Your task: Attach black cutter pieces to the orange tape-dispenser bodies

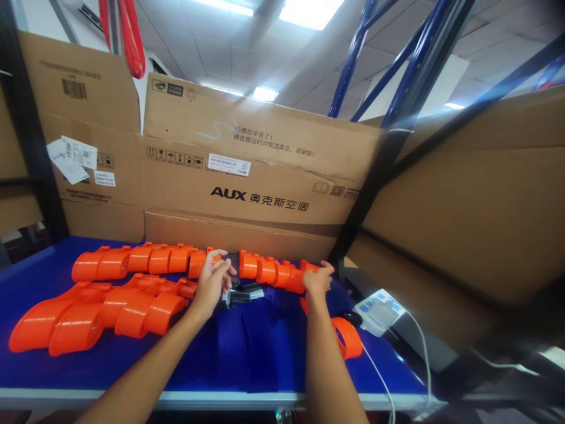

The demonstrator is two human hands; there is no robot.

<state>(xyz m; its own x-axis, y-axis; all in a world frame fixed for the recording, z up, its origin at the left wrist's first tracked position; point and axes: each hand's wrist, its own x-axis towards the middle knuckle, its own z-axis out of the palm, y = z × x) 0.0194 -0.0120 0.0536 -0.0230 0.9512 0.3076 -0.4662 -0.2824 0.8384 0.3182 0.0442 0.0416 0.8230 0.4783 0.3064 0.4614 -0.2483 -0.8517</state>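
Note:
My left hand (214, 281) is over the middle of the blue table, fingers loosely bent and apart. Behind its fingertips stands a dark, flat rectangular object (234, 266); whether they touch cannot be made out. My right hand (318, 281) reaches to the right end of a back row of orange curved plastic pieces (266, 272), its fingers stretched out beside the last piece (309, 266). On the left, more orange curved pieces (115, 263) continue this row. A second group of larger-looking orange pieces (77, 324) lies nearer. Small black and silver parts (245, 294) rest between my hands.
A single orange ring-like piece (352, 338) lies right of my right forearm, beside a black rounded object (351, 318). A white device with a display (380, 312) and cables stands at the right edge. Cardboard panels (265, 176) and a dark post (364, 200) border the table (194, 365).

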